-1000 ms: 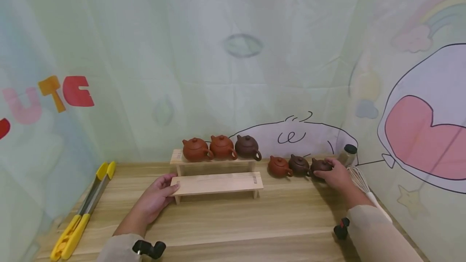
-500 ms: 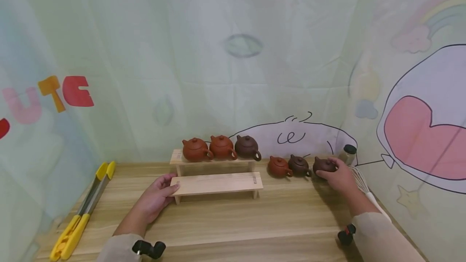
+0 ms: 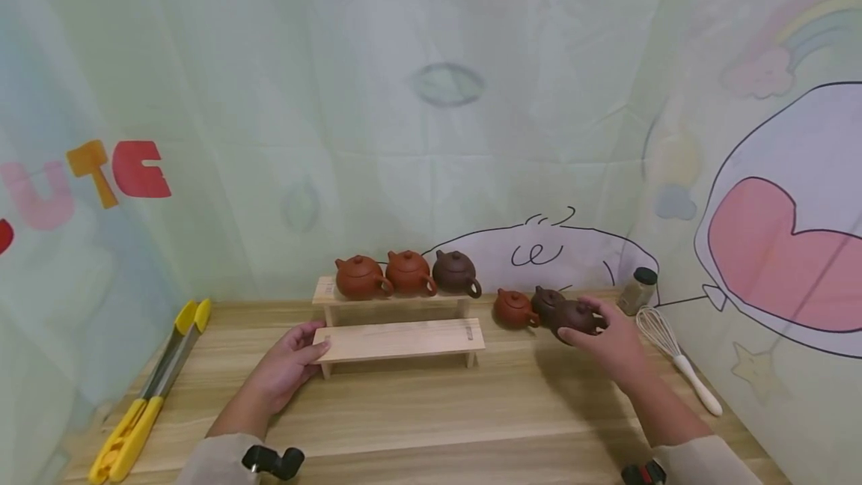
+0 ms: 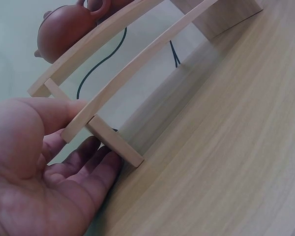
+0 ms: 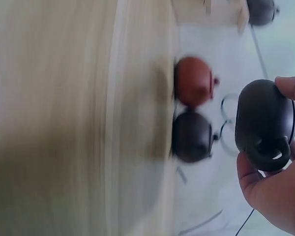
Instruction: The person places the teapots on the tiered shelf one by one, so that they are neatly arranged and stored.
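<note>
My right hand point(image 3: 614, 346) holds a dark brown teapot point(image 3: 575, 319) by its body, lifted off the table in the right wrist view, its handle point(image 5: 280, 155) toward the palm. Behind it on the table stand another dark teapot point(image 3: 545, 304) and a reddish-brown teapot point(image 3: 515, 308). My left hand point(image 3: 286, 365) grips the left end of a low wooden step stand point(image 3: 404, 340), thumb on the board, other fingers beside the leg. On the stand's upper step point(image 3: 326, 290) sit two reddish teapots point(image 3: 359, 278) and a dark teapot point(image 3: 454, 272); the lower board bears nothing.
At the left lie yellow-handled tongs point(image 3: 151, 395). A dark-lidded jar point(image 3: 637, 293) and a whisk with a white handle point(image 3: 694, 380) are at the right edge. A printed curtain point(image 3: 431, 156) hangs right behind the table.
My right hand has drawn the dark teapot first slightly right, then up and left toward me, so it now overlaps the dark one behind. The left hand stays on the stand.
</note>
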Tool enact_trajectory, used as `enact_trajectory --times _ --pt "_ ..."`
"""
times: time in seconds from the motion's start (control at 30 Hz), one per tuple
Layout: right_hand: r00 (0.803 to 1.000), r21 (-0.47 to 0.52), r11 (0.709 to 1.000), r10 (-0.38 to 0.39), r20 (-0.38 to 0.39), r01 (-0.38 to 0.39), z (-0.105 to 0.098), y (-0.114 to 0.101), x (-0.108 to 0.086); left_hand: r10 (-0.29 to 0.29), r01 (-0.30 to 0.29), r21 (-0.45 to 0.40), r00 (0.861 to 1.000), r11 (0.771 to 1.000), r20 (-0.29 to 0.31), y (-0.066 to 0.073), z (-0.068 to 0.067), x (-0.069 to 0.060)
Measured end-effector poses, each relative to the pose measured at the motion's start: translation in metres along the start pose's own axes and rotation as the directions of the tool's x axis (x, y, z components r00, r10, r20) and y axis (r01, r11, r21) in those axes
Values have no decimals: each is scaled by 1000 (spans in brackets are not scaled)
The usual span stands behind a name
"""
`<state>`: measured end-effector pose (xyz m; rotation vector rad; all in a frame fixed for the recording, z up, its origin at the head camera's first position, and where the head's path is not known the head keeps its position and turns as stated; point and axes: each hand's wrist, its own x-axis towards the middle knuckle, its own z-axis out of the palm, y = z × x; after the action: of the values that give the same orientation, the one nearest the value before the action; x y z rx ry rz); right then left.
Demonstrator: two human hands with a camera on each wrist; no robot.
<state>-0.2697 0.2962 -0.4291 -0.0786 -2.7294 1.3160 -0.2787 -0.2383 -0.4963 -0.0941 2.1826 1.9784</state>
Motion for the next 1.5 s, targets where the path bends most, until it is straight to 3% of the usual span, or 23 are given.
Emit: enact_trajectory --times 0.5,0.9,1.1,1.5 --pt "982 177 974 -160 96 141 76 -59 -38 0 0 8 1000 1000 6 -1 -1 1" --pt "925 331 922 -290 245 201 133 -102 -54 3 -3 4 1000 1000 2 -3 -2 2" --pt "909 320 914 -334 250 248 158 -120 -54 1 -1 2 1000 1000 7 -3 -2 3" --pt "906 192 938 -333 261 290 205 -156 -38 16 -16 7 1000 1000 20 -1 -3 0"
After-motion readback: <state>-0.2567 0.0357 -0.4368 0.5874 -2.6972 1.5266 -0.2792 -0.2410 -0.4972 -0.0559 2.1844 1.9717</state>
